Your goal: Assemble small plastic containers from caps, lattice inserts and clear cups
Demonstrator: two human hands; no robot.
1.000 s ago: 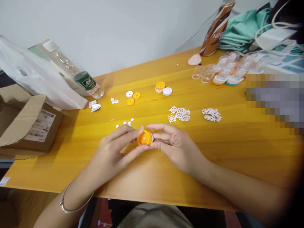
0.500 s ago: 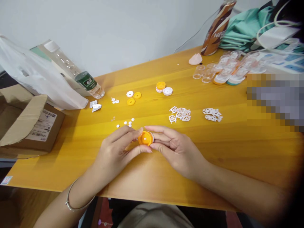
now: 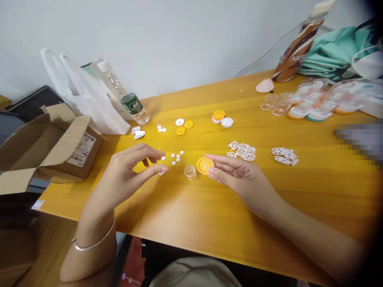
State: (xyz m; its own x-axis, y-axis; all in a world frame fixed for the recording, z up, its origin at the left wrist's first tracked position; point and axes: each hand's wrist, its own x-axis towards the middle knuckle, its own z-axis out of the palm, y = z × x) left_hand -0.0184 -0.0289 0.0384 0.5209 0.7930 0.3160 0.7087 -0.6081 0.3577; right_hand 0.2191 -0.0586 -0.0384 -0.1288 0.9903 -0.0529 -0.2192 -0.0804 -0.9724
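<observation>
Between the thumb and fingers of my right hand (image 3: 236, 172) is a round orange plastic cap (image 3: 204, 165), its hollow side tilted toward me. A short clear plastic cup (image 3: 190, 173) stands on the table just left of it. My left hand (image 3: 133, 167) hovers farther left with thumb and fingers apart, and I see nothing held in it. Below its thumb tip, a small white part (image 3: 161, 173) is partly hidden. Several small white discs (image 3: 177, 158) lie just beyond the left fingertips.
Orange and white rings (image 3: 180, 130) and stacked caps (image 3: 227, 122) lie farther back. White wheel-shaped pieces (image 3: 243, 150) and flat white parts (image 3: 284, 155) are to the right. A cardboard box (image 3: 89, 159), a water bottle (image 3: 134, 104) and clear assembled pieces (image 3: 311, 99) stand around the edges.
My left hand has let go of the orange cap and moved left, its fingers parting. The cap stays in my right hand, and the clear cup has come into view. The camera view has shifted left.
</observation>
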